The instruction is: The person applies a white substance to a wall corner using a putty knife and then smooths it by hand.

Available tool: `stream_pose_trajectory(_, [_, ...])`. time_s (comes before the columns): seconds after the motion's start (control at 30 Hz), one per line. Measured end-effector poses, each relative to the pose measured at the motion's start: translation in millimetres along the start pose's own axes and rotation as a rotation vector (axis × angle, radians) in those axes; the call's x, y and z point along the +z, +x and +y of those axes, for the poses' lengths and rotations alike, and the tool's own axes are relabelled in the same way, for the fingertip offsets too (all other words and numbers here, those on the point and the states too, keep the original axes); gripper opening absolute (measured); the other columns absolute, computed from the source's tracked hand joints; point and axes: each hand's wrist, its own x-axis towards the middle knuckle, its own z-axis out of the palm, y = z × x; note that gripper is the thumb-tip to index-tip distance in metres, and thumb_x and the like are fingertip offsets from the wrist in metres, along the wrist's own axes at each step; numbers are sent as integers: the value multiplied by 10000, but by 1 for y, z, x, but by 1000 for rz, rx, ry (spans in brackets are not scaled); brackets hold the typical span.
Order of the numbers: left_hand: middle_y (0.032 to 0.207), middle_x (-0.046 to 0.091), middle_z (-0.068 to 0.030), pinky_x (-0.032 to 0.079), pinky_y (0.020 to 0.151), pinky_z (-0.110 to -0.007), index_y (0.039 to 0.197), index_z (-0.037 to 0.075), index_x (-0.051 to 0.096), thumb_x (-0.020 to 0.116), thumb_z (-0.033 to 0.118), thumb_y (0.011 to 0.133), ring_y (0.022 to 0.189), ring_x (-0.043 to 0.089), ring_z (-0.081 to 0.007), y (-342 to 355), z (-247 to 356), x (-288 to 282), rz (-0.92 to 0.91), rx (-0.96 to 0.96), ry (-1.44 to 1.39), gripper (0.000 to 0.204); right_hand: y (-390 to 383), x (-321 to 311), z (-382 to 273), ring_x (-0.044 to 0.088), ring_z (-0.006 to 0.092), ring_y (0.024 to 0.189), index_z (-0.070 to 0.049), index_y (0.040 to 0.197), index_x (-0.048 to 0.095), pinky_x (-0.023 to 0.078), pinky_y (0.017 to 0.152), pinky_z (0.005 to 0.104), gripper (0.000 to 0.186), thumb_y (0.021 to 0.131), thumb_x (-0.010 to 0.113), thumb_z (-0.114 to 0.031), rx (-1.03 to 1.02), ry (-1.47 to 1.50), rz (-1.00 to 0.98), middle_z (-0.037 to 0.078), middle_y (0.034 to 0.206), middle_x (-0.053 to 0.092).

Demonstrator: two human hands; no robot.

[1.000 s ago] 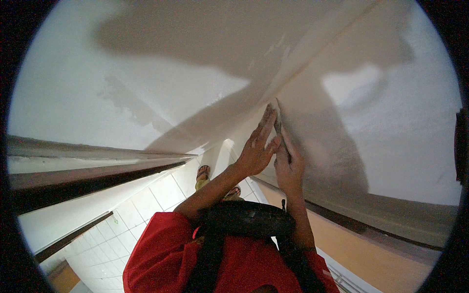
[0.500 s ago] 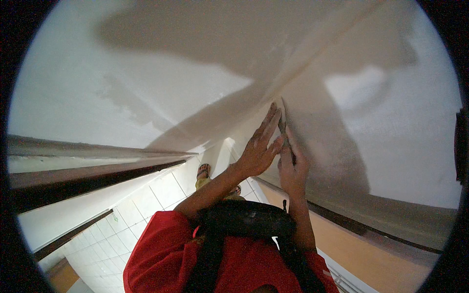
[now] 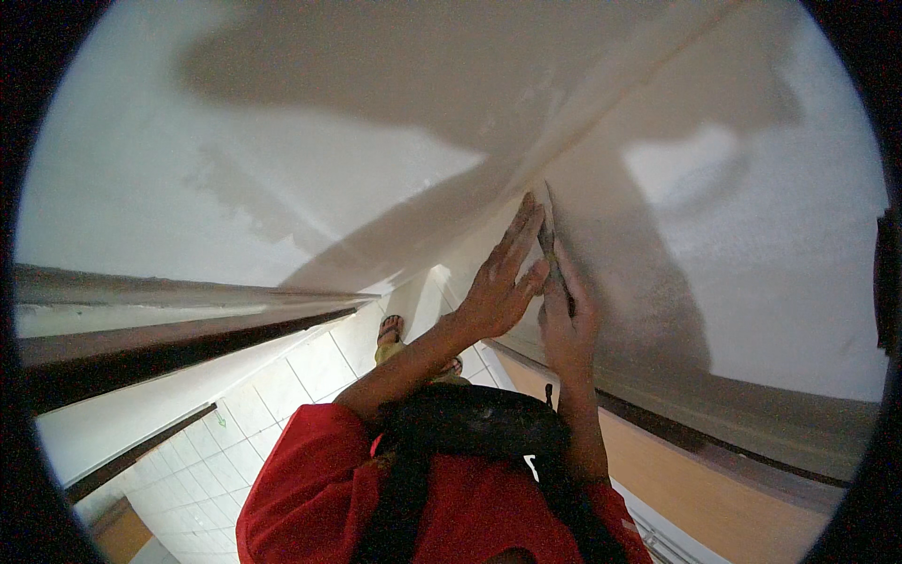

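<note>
In the corner between two pale plastered walls, my right hand (image 3: 569, 329) grips a putty knife (image 3: 548, 235), seen almost edge-on. Its thin blade points up into the corner, and its dark handle is partly hidden by my fingers. Close beside it on the left is my left hand (image 3: 496, 293), its fingers stretched out along the blade. The fingertips appear to rest against the blade or the wall; the exact contact is hard to make out. Streaks and smudges mark the plaster of the left wall (image 3: 376, 160) around the corner line.
A dark ledge (image 3: 188, 348) runs along the left wall, and a dark trim strip (image 3: 658, 428) crosses the right wall low down. White floor tiles (image 3: 291, 376) lie below, with my sandalled foot (image 3: 390, 329) on them. A black pouch (image 3: 474, 420) is strapped across my chest.
My right hand and the putty knife have shifted slightly to the right along the right wall. My left hand stays nearly in place beside the blade.
</note>
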Motion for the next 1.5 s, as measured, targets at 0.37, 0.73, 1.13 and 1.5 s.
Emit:
stream_pose_trajectory(0.37, [1714, 162, -196, 161, 1277, -454, 1648, 109, 230, 464, 275, 1085, 1578, 168, -391, 1, 4, -2, 20, 10, -29, 631, 0, -4, -4, 540, 108, 683, -106, 1505, 552, 492, 663, 294, 456, 1049, 546, -120, 23, -13, -12, 79, 903, 707])
stream_pose_trajectory(0.73, [1718, 141, -199, 182, 1272, -454, 1649, 111, 229, 448, 320, 1094, 1577, 170, -391, -2, 0, -1, -10, 11, -31, 632, 2, -3, 1, 533, 94, 672, -115, 1503, 556, 487, 648, 277, 469, 1034, 572, -125, -155, -6, 36, 54, 904, 702])
stream_pose_trajectory(1.13, [1722, 92, -202, 195, 1264, -516, 1661, 109, 139, 416, 409, 1101, 1569, 172, -420, -5, -11, 0, -12, -11, 0, 693, 5, 3, 18, 676, 163, 900, -69, 1476, 570, 544, 776, 316, 433, 1046, 550, -116, -32, -80, -6, 177, 1206, 720])
stream_pose_trajectory(1.5, [1710, 166, -203, 189, 1273, -452, 1655, 102, 185, 451, 344, 1094, 1570, 196, -390, -13, -15, -1, -87, -76, 0, 666, -3, 5, 12, 536, 86, 708, -104, 1511, 543, 466, 653, 268, 460, 1051, 554, -124, 2, -46, 0, 45, 906, 655])
